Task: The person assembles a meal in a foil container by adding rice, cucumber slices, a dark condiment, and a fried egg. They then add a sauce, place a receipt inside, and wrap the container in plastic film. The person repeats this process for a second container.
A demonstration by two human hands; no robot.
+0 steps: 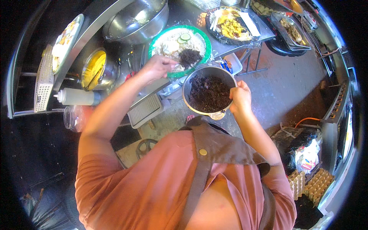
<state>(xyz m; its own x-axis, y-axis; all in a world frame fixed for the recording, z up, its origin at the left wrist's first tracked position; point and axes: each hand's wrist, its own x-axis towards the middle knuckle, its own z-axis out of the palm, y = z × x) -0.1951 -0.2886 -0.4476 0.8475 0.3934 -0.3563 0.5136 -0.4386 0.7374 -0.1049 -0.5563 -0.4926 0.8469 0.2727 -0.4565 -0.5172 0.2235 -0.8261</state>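
Note:
My right hand [240,96] grips the side of a pot [184,91], tilting it toward me below the plate. A dark, crumbly food [209,94] fills much of the pot. Just beyond it, a green-rimmed plate [208,43] holds white rice [164,43], two cucumber slices [185,37] and a mound of dark food [190,57] like that in the pot. Over the plate's near left edge, my left hand [159,67] has its fingers pinched together. Something thin and pale shows by the fingertips, too small to name.
A large steel bowl [140,28] stands behind the plate at left. Nearer are a bowl of yellow food [96,69], a squeeze bottle [78,96] and a jar [76,118]. Another filled plate [232,27] sits to the right. Egg trays [318,186] are stacked low at right.

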